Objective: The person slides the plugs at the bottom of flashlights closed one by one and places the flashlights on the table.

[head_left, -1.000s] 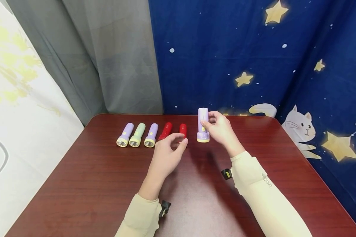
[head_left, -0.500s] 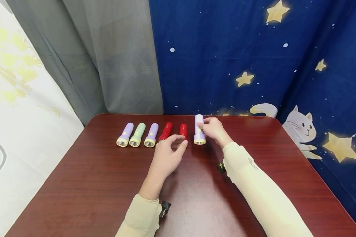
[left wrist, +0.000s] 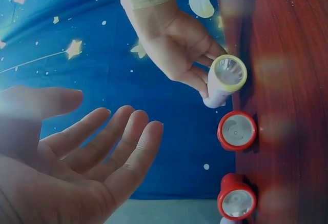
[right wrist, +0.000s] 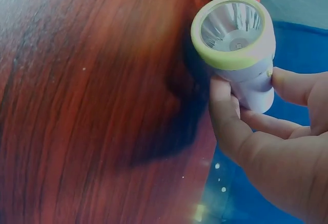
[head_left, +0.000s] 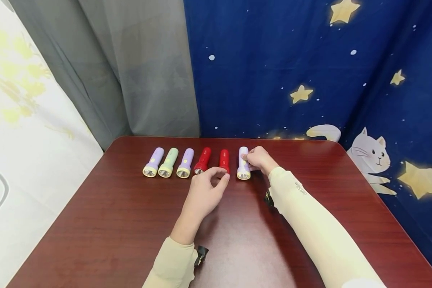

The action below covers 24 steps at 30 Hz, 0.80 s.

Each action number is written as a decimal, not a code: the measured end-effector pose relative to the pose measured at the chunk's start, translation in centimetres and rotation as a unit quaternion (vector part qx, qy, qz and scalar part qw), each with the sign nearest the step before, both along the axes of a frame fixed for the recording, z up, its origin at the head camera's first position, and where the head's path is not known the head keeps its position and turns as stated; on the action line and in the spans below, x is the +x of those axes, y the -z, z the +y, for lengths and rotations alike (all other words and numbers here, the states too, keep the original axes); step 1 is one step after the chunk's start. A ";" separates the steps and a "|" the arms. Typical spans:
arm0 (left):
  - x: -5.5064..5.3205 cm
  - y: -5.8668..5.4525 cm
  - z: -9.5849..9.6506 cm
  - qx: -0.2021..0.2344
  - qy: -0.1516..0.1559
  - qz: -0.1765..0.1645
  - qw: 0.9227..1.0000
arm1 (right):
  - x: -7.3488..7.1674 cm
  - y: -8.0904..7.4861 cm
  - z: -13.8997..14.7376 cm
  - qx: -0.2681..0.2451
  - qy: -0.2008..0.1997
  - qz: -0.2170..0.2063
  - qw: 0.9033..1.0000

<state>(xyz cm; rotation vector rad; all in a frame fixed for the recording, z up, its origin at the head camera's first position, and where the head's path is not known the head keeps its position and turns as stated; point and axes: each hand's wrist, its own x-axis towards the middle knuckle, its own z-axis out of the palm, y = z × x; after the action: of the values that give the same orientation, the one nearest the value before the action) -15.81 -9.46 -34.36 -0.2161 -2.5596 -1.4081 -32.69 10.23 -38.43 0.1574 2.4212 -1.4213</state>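
My right hand (head_left: 261, 159) pinches a light purple flashlight (head_left: 243, 164) at the right end of a row, its lens facing the near side. In the right wrist view the thumb and fingers wrap the barrel of this flashlight (right wrist: 251, 88) behind its yellow rim. My left hand (head_left: 206, 192) hovers in front of two red flashlights, empty, fingers loosely bent. The right one of these, a red flashlight (head_left: 224, 159), is partly hidden by the left fingertips in the head view. Left of it lies the other red flashlight (head_left: 203, 159).
Further left in the row lie a purple flashlight (head_left: 185, 162), a pale green flashlight (head_left: 169, 162) and another purple flashlight (head_left: 154, 161). All rest on a dark red-brown table (head_left: 129, 224). Behind its far edge hang a grey curtain (head_left: 155, 80) and a blue star-patterned curtain (head_left: 252, 80).
The right hand has lowered the purple flashlight toward the table, first leftward, bringing it alongside the red one. Its lens has come into view. The left hand has hardly moved.
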 end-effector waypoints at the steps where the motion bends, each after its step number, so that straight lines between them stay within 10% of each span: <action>1: 0.0 0.0 0.0 -0.003 0.000 -0.002 1.000 | 0.0 0.0 0.0 0.004 -0.001 -0.002 1.000; 24: -0.1 0.6 -0.1 -0.016 0.001 -0.027 1.000 | -0.5 1.3 -0.3 0.068 -0.001 0.019 0.997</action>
<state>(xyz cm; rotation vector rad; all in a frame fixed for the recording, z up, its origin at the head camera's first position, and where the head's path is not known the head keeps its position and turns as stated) -15.86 -9.60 -34.96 -0.1899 -2.6281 -1.3919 -33.23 9.89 -39.69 0.1613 2.5494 -1.2698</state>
